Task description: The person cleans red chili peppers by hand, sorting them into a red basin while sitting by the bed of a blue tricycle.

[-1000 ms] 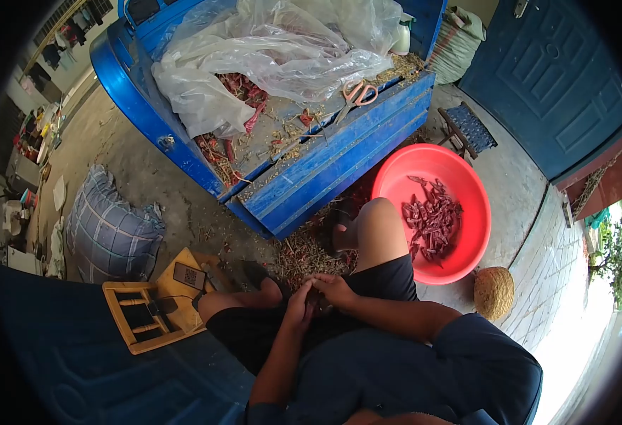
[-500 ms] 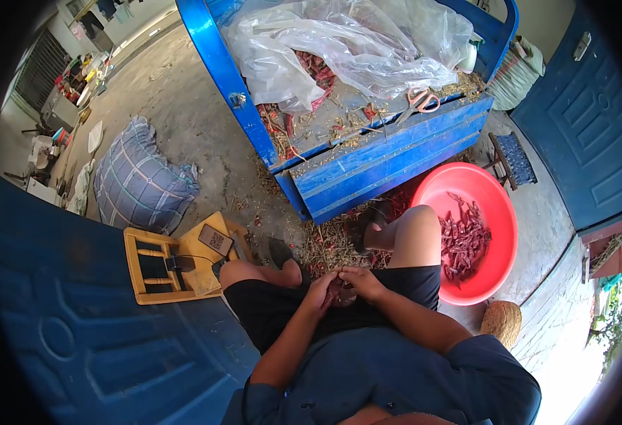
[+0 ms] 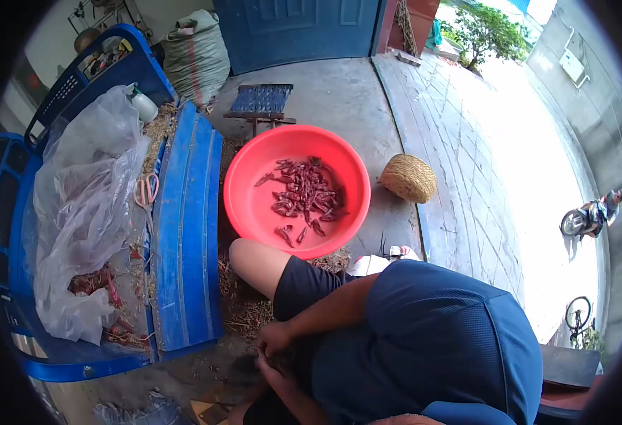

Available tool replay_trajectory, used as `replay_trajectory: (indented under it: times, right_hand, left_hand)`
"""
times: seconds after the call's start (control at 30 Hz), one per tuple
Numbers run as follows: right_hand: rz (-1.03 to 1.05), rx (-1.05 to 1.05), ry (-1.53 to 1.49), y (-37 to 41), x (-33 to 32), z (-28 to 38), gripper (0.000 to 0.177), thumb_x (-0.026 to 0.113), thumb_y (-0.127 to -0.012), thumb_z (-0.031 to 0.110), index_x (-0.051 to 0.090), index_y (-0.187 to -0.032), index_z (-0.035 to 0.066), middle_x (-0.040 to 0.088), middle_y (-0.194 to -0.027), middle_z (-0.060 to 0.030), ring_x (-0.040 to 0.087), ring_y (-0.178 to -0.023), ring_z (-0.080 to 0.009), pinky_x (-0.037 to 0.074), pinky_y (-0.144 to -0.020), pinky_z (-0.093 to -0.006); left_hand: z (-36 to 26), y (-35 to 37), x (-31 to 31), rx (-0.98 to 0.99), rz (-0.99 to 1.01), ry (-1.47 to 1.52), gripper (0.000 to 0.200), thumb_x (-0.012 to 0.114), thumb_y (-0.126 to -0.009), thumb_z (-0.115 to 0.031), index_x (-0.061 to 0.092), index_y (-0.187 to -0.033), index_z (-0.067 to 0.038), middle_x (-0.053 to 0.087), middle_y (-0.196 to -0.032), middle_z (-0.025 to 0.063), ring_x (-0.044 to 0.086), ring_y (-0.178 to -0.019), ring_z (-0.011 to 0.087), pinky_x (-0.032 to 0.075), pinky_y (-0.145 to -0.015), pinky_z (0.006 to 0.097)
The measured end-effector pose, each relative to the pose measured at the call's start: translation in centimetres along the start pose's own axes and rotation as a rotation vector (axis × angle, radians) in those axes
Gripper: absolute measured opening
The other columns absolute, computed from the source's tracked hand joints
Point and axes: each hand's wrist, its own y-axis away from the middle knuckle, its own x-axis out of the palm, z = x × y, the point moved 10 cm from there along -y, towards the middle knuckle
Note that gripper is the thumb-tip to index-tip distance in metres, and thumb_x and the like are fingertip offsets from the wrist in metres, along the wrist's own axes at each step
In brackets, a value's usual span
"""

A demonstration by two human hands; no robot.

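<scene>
Firstly, dried dark-red chillies [image 3: 304, 190]: one loose heap in a round, wide, pinkish-red plastic basin [image 3: 246, 202], at twelve o'clock from the hands. Bare knee [image 3: 258, 268]: close by the basin's six o'clock rim; a sideways swing could nudge the basin and scatter the heap. Brown, dry stem litter [image 3: 250, 316]: on the floor at eleven o'clock from the hands; anything slipping from loose fingers could get lost in it. Right hand [image 3: 275, 338]: fingers curled, meeting the left hand [image 3: 274, 370] in shadow over the lap. Grip: fingers bent, little spread; whether they pinch anything, cannot tell.
</scene>
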Motion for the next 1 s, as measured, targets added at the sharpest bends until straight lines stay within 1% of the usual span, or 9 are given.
replay_trajectory:
  times: [0.03, 0.23, 0.3, 0.4, 0.5, 0.63, 0.83, 0.9, 1.0]
  right_hand:
    - [0.007, -0.005, 0.047, -0.2, 0.1, 0.0, 0.031, 0.072, -0.077, 0.016, 0.074, -0.106, 0.008, 0.074, -0.095, -0.0097, 0.070, -0.089, -0.0214, 0.054, -0.079, -0.0360]
    - [0.010, 0.046, -0.109, 0.4, -1.2, 0.5, 0.038, 0.081, -0.070, 0.025, 0.075, -0.102, 0.006, 0.074, -0.095, -0.0142, 0.070, -0.090, -0.0271, 0.054, -0.081, -0.0387]
    - [-0.012, -0.066, 0.128, -0.6, -0.8, 0.3, 0.039, 0.083, -0.067, 0.026, 0.075, -0.101, 0.007, 0.074, -0.094, -0.0139, 0.071, -0.088, -0.0275, 0.055, -0.079, -0.0405]
    - [0.055, -0.017, 0.170, -1.0, 0.0, -0.1, 0.040, 0.084, -0.064, 0.027, 0.075, -0.098, 0.008, 0.073, -0.095, -0.0143, 0.071, -0.089, -0.0281, 0.056, -0.077, -0.0395]
    - [-0.026, 0.049, 0.385, 0.2, -0.3, 1.0, 0.030, 0.076, -0.071, 0.026, 0.074, -0.093, 0.005, 0.072, -0.093, -0.0174, 0.070, -0.088, -0.0330, 0.055, -0.078, -0.0441]
    - [-0.103, 0.132, 0.409, -0.4, 0.2, 0.2, 0.026, 0.072, -0.073, 0.024, 0.074, -0.091, 0.006, 0.072, -0.093, -0.0176, 0.070, -0.090, -0.0342, 0.055, -0.081, -0.0446]
    - [-0.205, 0.145, 0.147, -2.0, 0.1, -1.9, 0.030, 0.074, -0.074, 0.030, 0.074, -0.089, 0.005, 0.071, -0.091, -0.0186, 0.071, -0.087, -0.0321, 0.057, -0.078, -0.0434]
    - [-0.183, 0.191, 0.070, -1.3, -0.7, -1.3, 0.028, 0.074, -0.080, 0.031, 0.075, -0.095, 0.009, 0.073, -0.089, -0.0126, 0.071, -0.085, -0.0215, 0.057, -0.079, -0.0379]
    - [-0.109, 0.107, -0.009, -3.0, 0.4, -3.0, 0.025, 0.073, -0.084, 0.032, 0.075, -0.094, 0.010, 0.072, -0.086, -0.0088, 0.070, -0.082, -0.0179, 0.057, -0.075, -0.0357]
  left_hand:
    - [-1.6, 0.4, -1.0, 0.148, -0.022, -0.095, 0.051, 0.040, -0.102, -0.046, 0.051, -0.134, -0.008, 0.065, -0.103, 0.0039, 0.065, -0.085, 0.0161, 0.052, -0.069, 0.0237]
    - [-2.3, -0.2, -1.5, 0.101, -0.036, -0.117, 0.050, 0.040, -0.102, -0.047, 0.052, -0.133, -0.008, 0.065, -0.104, 0.0041, 0.064, -0.085, 0.0158, 0.052, -0.069, 0.0245]
    - [-1.9, -0.4, -1.3, 0.081, -0.041, -0.107, 0.050, 0.040, -0.102, -0.047, 0.052, -0.132, -0.008, 0.065, -0.104, 0.0042, 0.064, -0.086, 0.0157, 0.052, -0.070, 0.0248]
    - [-1.2, -0.3, -1.4, 0.051, -0.057, -0.088, 0.050, 0.040, -0.102, -0.047, 0.053, -0.132, -0.008, 0.064, -0.104, 0.0043, 0.064, -0.086, 0.0156, 0.052, -0.070, 0.0253]
    - [-0.3, -0.1, -1.6, 0.015, -0.073, -0.067, 0.050, 0.040, -0.102, -0.048, 0.053, -0.131, -0.009, 0.064, -0.105, 0.0044, 0.064, -0.086, 0.0154, 0.052, -0.070, 0.0258]
    - [0.9, -0.5, -0.9, -0.028, -0.075, -0.031, 0.050, 0.040, -0.102, -0.048, 0.054, -0.130, -0.009, 0.064, -0.105, 0.0045, 0.064, -0.087, 0.0152, 0.052, -0.070, 0.0265]
    - [0.7, -1.0, -1.3, -0.057, -0.101, 0.033, 0.050, 0.040, -0.102, -0.049, 0.055, -0.128, -0.009, 0.064, -0.106, 0.0047, 0.064, -0.088, 0.0148, 0.053, -0.071, 0.0275]
    - [0.2, -1.5, -1.4, -0.051, -0.110, 0.066, 0.050, 0.040, -0.102, -0.049, 0.055, -0.127, -0.009, 0.064, -0.107, 0.0048, 0.064, -0.088, 0.0147, 0.053, -0.071, 0.0278]
    - [-0.2, -1.5, -1.5, -0.058, -0.056, 0.116, 0.051, 0.040, -0.103, -0.049, 0.055, -0.129, -0.009, 0.064, -0.109, 0.0046, 0.064, -0.090, 0.0149, 0.053, -0.073, 0.0274]
